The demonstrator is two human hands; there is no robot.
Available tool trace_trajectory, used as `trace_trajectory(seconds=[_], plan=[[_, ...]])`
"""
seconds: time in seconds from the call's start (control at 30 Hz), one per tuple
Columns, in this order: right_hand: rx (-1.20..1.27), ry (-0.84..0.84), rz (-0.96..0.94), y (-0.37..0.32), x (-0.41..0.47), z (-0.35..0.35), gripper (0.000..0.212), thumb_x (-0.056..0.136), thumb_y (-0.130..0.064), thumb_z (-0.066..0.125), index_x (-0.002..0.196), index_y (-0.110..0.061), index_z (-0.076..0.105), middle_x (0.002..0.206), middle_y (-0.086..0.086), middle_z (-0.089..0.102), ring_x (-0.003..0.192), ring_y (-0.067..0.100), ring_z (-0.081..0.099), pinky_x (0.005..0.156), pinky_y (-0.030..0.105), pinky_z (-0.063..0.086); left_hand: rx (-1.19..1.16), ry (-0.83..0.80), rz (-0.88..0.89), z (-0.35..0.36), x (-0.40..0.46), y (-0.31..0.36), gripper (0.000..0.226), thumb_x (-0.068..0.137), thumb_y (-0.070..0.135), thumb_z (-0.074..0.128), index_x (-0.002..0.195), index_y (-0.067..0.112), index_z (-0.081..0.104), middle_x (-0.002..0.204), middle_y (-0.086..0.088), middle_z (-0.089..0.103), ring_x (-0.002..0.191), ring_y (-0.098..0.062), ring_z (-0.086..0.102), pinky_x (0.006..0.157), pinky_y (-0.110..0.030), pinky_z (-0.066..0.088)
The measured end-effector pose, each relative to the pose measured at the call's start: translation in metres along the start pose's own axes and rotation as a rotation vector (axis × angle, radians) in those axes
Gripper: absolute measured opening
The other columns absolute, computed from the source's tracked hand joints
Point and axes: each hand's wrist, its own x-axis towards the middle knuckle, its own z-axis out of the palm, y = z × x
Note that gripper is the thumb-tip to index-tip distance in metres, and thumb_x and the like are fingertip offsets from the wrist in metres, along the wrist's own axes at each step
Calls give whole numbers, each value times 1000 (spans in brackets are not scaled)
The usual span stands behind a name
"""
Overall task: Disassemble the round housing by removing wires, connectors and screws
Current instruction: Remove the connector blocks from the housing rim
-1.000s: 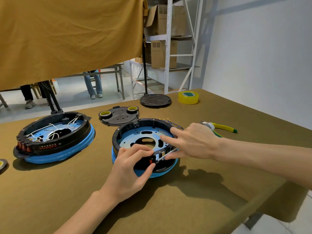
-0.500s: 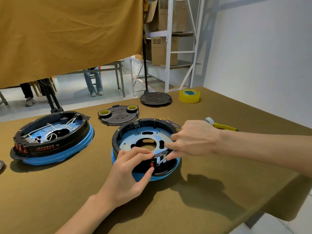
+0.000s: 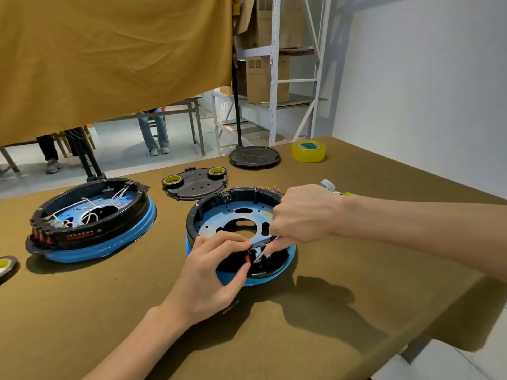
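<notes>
Nearest the camera, the left hand (image 3: 208, 272) reaches up from the table's front edge and pinches a small red-tipped connector (image 3: 247, 259) between thumb and fingers at the near rim of the round housing (image 3: 219, 215). The right hand (image 3: 304, 212) comes in from the right, fingers curled around a thin metal tool (image 3: 260, 256) whose tip points down into the same near rim, just beside the connector. The housing, a black ring on a blue base with a pale blue perforated plate inside, sits at the middle of the olive-covered table (image 3: 82, 311). To its left lies a second housing (image 3: 90, 218) holding white wires. Behind are a black cover plate (image 3: 196, 185) carrying two tape rolls, a round black disc (image 3: 254, 157) and a yellow tape roll (image 3: 308, 151).
</notes>
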Motion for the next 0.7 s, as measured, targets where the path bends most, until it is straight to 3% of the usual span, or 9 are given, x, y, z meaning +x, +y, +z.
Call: trace_trajectory(seconds=[0.07,0.2,0.3,0.47,0.7], plan=[[1,-8,0,3,-5,-5,72,91,-64,7,90,-25,68,70,-2,61,58,23,58,49,28,35,-2,-10,-3,0,0,-1,32,90,38,68,121,29,70,125,19,62,119,-8,57,96,-23,43],[-21,-59,-22,3,-4,-8,69,100,-69,16,84,-20,61,71,-3,57,60,22,57,51,32,47,7,-17,-29,0,-1,-3,31,93,40,64,121,30,70,124,21,59,115,-13,57,95,-21,43],[-11,-41,-22,3,-5,-7,74,96,-71,9,84,-21,62,71,-3,58,60,22,58,53,34,51,2,-17,-39,0,0,-2,31,93,41,64,121,31,70,122,22,62,112,-13,58,92,-20,43],[36,-58,22,12,-8,-10,83,87,-77,-2,78,-24,61,65,-2,58,57,21,57,52,34,51,-6,-17,-44,-1,1,-1,33,90,37,66,122,31,69,119,21,63,111,-11,58,91,-18,41],[27,-57,39,11,-13,-20,77,92,-74,6,78,-23,62,66,-5,55,55,15,55,49,29,46,-12,-16,-50,-2,0,1,37,89,33,63,125,29,68,117,21,63,109,-9,56,89,-15,39]])
